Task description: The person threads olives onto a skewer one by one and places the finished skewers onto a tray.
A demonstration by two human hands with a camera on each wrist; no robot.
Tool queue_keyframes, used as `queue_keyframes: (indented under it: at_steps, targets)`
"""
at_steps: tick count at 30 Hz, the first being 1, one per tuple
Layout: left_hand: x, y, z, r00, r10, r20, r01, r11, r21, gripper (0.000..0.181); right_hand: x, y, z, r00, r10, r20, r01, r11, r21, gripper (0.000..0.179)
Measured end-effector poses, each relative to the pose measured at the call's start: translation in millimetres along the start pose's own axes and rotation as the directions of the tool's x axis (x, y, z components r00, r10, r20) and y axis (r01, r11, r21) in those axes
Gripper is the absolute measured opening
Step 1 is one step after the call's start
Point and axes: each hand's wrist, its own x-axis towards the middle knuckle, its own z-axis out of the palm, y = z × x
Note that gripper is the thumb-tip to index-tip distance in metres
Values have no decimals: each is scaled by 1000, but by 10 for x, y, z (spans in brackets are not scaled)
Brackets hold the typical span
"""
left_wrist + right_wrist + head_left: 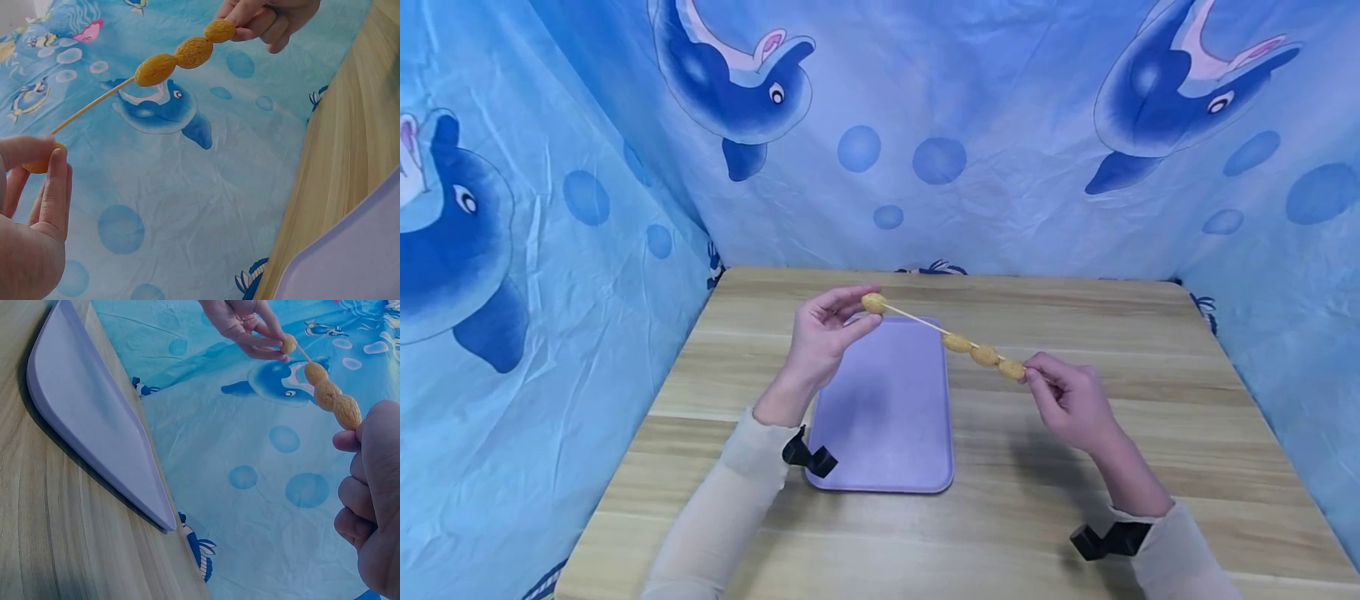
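Observation:
A thin wooden skewer (917, 318) is held up in the air, slanting between my two hands. Three yellow-brown, wrinkled oval balls (984, 356) sit side by side on its right part. My right hand (1075, 402) pinches the skewer's end just beyond the last of them. At the other end, my left hand (823, 337) pinches a fourth such ball (873, 303) between thumb and fingers, at the skewer's tip. In the left wrist view a stretch of bare skewer (94, 107) shows between this ball and the other three.
A shallow purple tray (887, 417) lies on the wooden table (1000, 517), below and between my forearms. Blue cloth (925, 225) printed with dolphins and bubbles hangs behind and at both sides. Each wrist wears a black camera mount (811, 454).

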Motion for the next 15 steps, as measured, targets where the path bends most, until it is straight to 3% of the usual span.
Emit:
queue_keyframes:
  at_steps: [7,15]
  targets:
    - [4,-12,6,998,23,-50,-23,1000,-8,56,24,-14,-35,1000,-19,-3,19,1000,-5,23]
    - [-13,-22,20,999,52,11,-49,986,-162,52,29,-5,-40,998,-56,-40,54,998,-40,21]
